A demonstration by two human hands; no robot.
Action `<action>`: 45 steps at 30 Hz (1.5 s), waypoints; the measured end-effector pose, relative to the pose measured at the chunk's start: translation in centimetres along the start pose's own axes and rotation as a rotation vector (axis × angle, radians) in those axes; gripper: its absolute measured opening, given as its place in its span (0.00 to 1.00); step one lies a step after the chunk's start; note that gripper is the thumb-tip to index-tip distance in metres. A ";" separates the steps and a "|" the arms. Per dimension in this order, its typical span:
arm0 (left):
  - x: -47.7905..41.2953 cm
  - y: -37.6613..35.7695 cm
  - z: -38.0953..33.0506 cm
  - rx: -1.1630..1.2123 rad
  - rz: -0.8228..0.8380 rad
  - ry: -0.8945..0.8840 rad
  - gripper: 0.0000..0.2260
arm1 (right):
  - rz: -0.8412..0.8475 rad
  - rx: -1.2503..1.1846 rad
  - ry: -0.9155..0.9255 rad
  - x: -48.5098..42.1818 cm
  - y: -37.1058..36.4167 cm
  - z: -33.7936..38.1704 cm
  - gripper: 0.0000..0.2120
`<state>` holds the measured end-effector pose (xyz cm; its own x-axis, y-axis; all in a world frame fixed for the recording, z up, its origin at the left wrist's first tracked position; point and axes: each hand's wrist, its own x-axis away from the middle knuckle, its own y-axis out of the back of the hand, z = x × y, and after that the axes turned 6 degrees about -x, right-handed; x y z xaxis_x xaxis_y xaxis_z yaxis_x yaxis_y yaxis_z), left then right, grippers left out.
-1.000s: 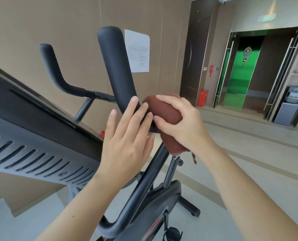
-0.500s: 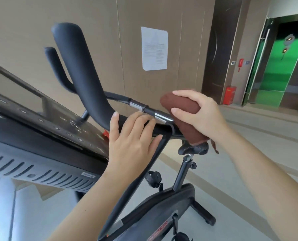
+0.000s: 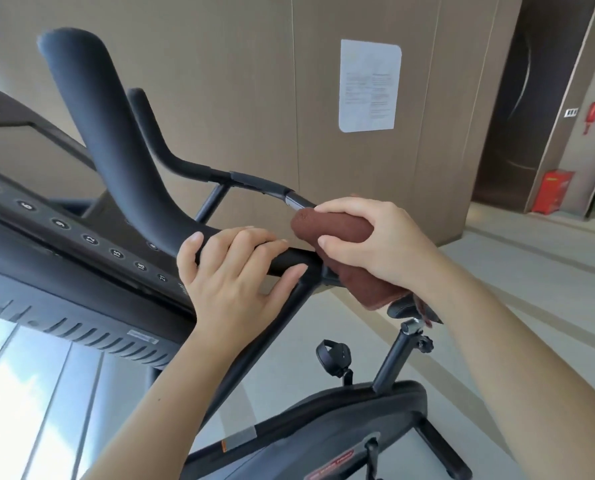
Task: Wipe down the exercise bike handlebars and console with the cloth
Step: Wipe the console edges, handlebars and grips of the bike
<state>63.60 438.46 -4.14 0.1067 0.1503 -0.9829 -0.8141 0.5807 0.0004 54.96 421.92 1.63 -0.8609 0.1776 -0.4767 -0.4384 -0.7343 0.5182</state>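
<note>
The black handlebars (image 3: 116,143) of the exercise bike curve up at the left and run right along a crossbar. My left hand (image 3: 233,271) grips the near bar, fingers wrapped over its top. Just to its right, my right hand (image 3: 375,240) is shut on a brown cloth (image 3: 334,230), which is wrapped around the bar's centre; a flap of cloth hangs below my wrist. The dark console (image 3: 64,237) with numbered buttons sits at the left, apart from both hands.
The bike's frame (image 3: 341,427), seat post (image 3: 393,358) and a pedal (image 3: 334,356) lie below my arms. A beige wall with a posted paper sheet (image 3: 369,84) stands behind. A red box (image 3: 552,195) sits by a dark door at the right.
The view swung left and closer, bringing the console into sight. My left hand went from resting flat against the bar to gripping it. The cloth stayed wrapped on the bar's centre.
</note>
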 end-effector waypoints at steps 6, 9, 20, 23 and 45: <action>-0.2 -0.3 -0.2 -0.017 -0.034 0.013 0.12 | 0.005 -0.055 0.022 0.2 0.3 -0.4 0.16; -0.2 -0.5 -0.3 -0.022 -0.062 0.020 0.12 | 0.049 -0.059 0.030 -0.1 0.7 -0.5 0.14; 0.2 -0.3 -1.8 -0.048 -0.042 0.110 0.09 | 0.216 -0.085 0.032 -0.8 3.5 -3.8 0.14; 0.1 0.8 -2.5 -0.088 0.083 0.138 0.10 | 0.262 -0.078 0.045 -1.2 4.3 -4.8 0.15; -0.9 2.2 -11.8 -0.325 0.516 0.199 0.18 | 0.474 -0.116 0.287 -5.4 5.6 -8.8 0.14</action>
<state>54.95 430.13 -5.40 -0.4275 0.1758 -0.8867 -0.8674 0.1964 0.4572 59.44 411.07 0.85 -0.8448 -0.3630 -0.3931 0.0247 -0.7604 0.6490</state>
